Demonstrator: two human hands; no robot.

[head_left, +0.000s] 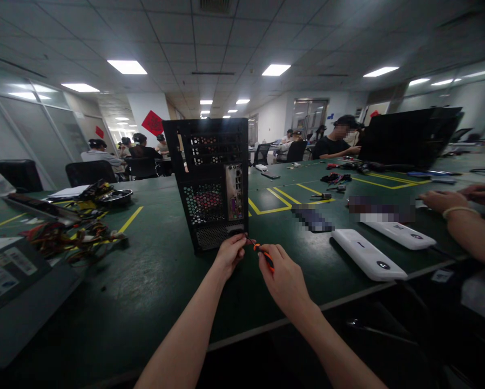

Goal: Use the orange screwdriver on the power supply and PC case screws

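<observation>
A black computer case stands upright on the green table, its back panel with perforated grilles and a port plate facing me. My right hand is closed around the orange and black handle of a screwdriver, its thin shaft pointing left toward the case's lower right corner. At that same corner my left hand has its fingers pinched together close to the screwdriver's tip. Whatever sits between those fingertips is too small to make out.
To the left lie a grey power supply and tangled cables. White power banks and a dark phone rest to the right. Another person's hands are at the right edge. A second black case stands behind.
</observation>
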